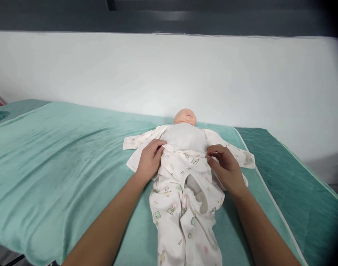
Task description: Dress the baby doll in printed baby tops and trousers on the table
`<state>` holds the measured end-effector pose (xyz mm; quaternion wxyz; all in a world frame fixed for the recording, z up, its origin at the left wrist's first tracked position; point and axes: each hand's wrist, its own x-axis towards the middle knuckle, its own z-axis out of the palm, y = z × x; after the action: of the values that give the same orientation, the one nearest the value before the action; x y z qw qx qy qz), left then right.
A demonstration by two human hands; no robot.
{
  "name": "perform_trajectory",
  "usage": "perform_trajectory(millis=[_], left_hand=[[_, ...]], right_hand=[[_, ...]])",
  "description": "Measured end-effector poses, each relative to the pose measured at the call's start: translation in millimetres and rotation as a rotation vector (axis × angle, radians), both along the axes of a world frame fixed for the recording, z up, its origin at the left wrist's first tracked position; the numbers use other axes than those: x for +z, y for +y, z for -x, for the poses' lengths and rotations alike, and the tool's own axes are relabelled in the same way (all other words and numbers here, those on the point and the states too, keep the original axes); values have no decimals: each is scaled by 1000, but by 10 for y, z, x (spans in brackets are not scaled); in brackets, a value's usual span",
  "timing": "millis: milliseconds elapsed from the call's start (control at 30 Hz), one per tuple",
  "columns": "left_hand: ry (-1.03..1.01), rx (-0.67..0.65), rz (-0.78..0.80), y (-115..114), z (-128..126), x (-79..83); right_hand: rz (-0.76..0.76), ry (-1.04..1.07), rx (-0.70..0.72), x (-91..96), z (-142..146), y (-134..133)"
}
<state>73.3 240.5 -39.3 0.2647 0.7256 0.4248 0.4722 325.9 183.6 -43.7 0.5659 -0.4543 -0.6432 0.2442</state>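
A baby doll (pixel 184 116) lies on its back, head toward the wall, its body covered in clothes. White baby pants (pixel 173 207) with small green and pink prints cover its legs and reach the waist; an opening shows at the crotch. My left hand (pixel 151 159) pinches the waistband at the doll's left-hand side in view. On the opposite side my right hand (pixel 225 166) has its thumb and fingers closed on the waistband's other end. Above the waistband, a pale grey-white cloth (pixel 185 136) covers the belly. A printed white jacket (pixel 141 140) lies spread open, sleeves stretched outward.
Under the doll is a light green blanket (pixel 82 159), wrinkled at left. A darker green quilted cover (pixel 290 166) shows at right. Behind stands a white wall (pixel 163 74) with a dark band above. The bed's front edge shows at lower left.
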Motion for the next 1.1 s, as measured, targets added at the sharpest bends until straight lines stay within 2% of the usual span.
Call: perform_trajectory(millis=[267,400,467,533,667,733,833,967,1100], left_hand=[[-250,-85,318,75,-16,9],[-296,-153,383,108,-13,21],[-272,-158,372,106,-9,25],[-232,-154,332,98,-5,25],[-152,-124,90,96,-2,25],[-116,-135,24,101,-3,30],[-85,-176,23,103,-8,45],[-58,-188,-8,98,-23,61],[-116,-185,71,105,-43,53]], right_hand=[[235,-144,139,165,-41,1],[213,-223,247,183,-112,40],[184,-229,255,169,-123,54],[155,-232,239,152,-118,63],[146,-225,217,138,-100,78],[170,-206,197,139,-95,93],[229,-206,116,139,-80,123],[251,-258,-86,130,-30,157],[228,-281,-169,127,35,166]])
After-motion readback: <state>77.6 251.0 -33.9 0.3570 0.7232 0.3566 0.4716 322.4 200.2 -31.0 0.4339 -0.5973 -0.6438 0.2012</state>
